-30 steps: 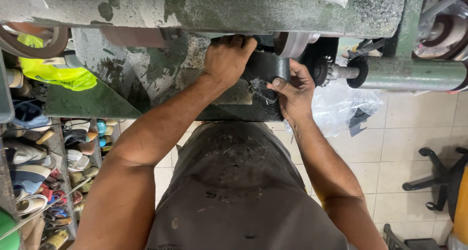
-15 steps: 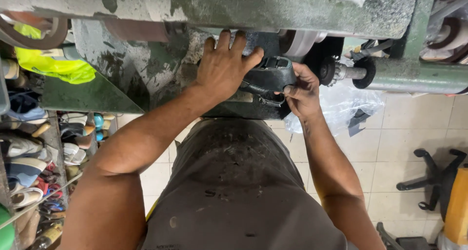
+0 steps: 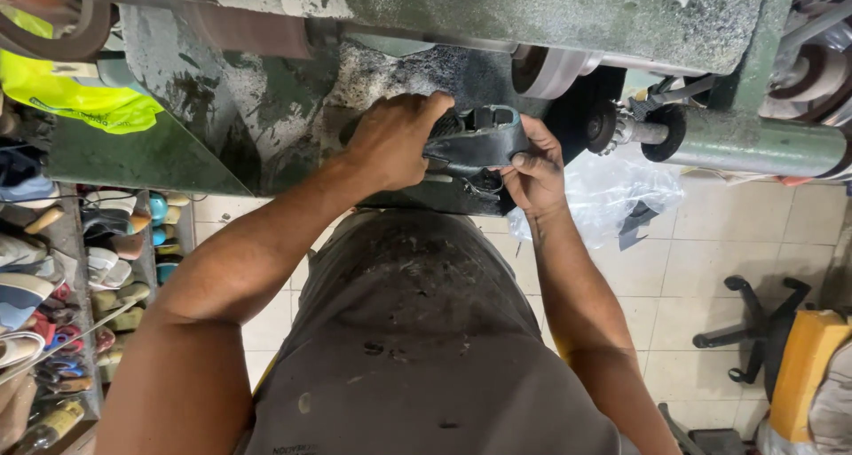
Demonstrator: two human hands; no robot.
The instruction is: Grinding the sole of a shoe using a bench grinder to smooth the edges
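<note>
Both of my hands hold a dark shoe (image 3: 475,140) sole-up in front of a worn green grinding machine (image 3: 532,11). My left hand (image 3: 395,140) grips the shoe's left end from above. My right hand (image 3: 532,166) pinches its right end and underside. The shoe sits just below the machine's grey sanding wheel (image 3: 546,69), a little apart from it. A black brush wheel (image 3: 608,122) on a green shaft (image 3: 754,144) lies to the right of my right hand.
Shelves with several shoes and sandals (image 3: 53,269) stand at the left. A yellow-green cloth (image 3: 75,100) hangs at upper left. A clear plastic bag (image 3: 603,197) hangs under the shaft. A black chair base (image 3: 754,326) and an orange-yellow thing (image 3: 803,366) stand on the tiled floor at right.
My hands have drawn the shoe down and away from the wheel. The shoe shows more between them, and my left hand has slid to its left end.
</note>
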